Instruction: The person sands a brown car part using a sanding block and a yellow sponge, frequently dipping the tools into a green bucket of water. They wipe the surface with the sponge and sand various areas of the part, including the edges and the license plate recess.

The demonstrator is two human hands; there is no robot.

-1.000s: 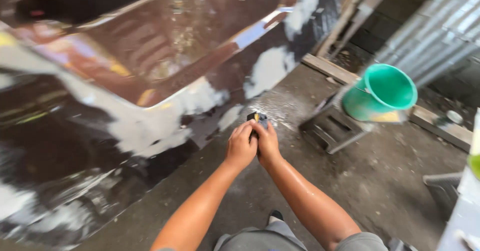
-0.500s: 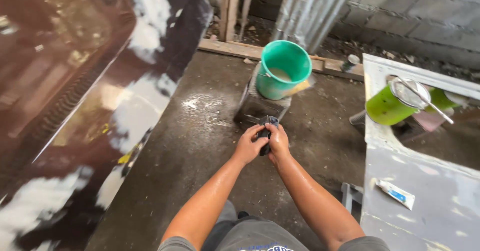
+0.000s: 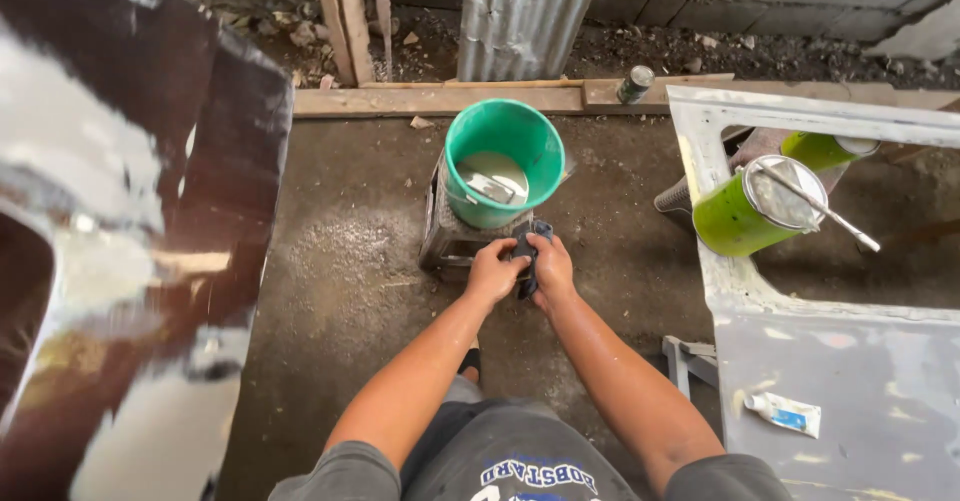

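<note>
Both hands meet in front of the person's body, just below a green bucket (image 3: 503,161), and share one small dark folded piece (image 3: 527,257), perhaps a sanding sheet or a cloth; which it is cannot be told. The left hand (image 3: 493,271) has its fingers curled shut on the piece's left edge, and the right hand (image 3: 552,269) is closed on its right side with the thumb on top, so each grip is clamped on the same piece. The piece sits between the two hands, its upper end touching or just overlapping the bucket's lower rim as seen from above. The bucket stands upright on a small dark crate-like stand (image 3: 447,238) on the concrete floor (image 3: 350,261), and holds pale, cloudy liquid with a flat grey sheet lying in it. To the right, a grey primed panel (image 3: 830,381) with a large opening bears a green can (image 3: 745,211) lying tilted, a metal rod (image 3: 825,211) resting across its lid; a second green can (image 3: 825,148) lies behind it. A small white and blue tube (image 3: 785,413) lies on the panel near the right forearm. At the left edge looms a glossy dark body panel (image 3: 120,261) patched with pale filler
</note>
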